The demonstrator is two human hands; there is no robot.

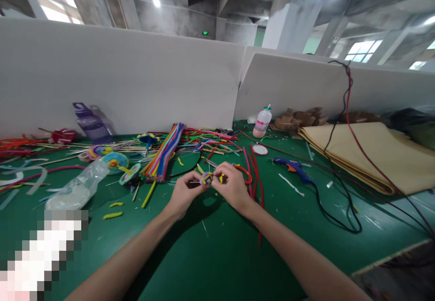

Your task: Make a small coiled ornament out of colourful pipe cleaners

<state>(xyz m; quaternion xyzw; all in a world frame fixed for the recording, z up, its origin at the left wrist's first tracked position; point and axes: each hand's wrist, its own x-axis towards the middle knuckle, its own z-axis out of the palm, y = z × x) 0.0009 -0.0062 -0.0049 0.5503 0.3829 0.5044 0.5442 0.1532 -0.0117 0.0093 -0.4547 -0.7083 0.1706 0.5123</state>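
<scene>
Between my hands is a small coil of purple and yellow pipe cleaner (pixel 206 178), held up over the green table. My left hand (pixel 185 190) pinches its left side with thumb and fingers. On the other side, the fingertips of my right hand (pixel 231 184) press together on its right edge. Behind my right hand lie red-handled scissors (pixel 245 172), partly covered by the fingers. A thick bundle of colourful pipe cleaners (pixel 167 154) rests just beyond my left hand. Red pipe cleaners (pixel 257 179) lie to the right of my right hand.
A blue glue gun (pixel 294 169) with a black cord lies at right, near folded brown paper (pixel 367 151). Finished-looking coiled discs (pixel 115 161) and a plastic bag (pixel 78 188) sit left. A purple bottle (pixel 91 123) and a pink-labelled bottle (pixel 262 122) stand by the white partition (pixel 118 74).
</scene>
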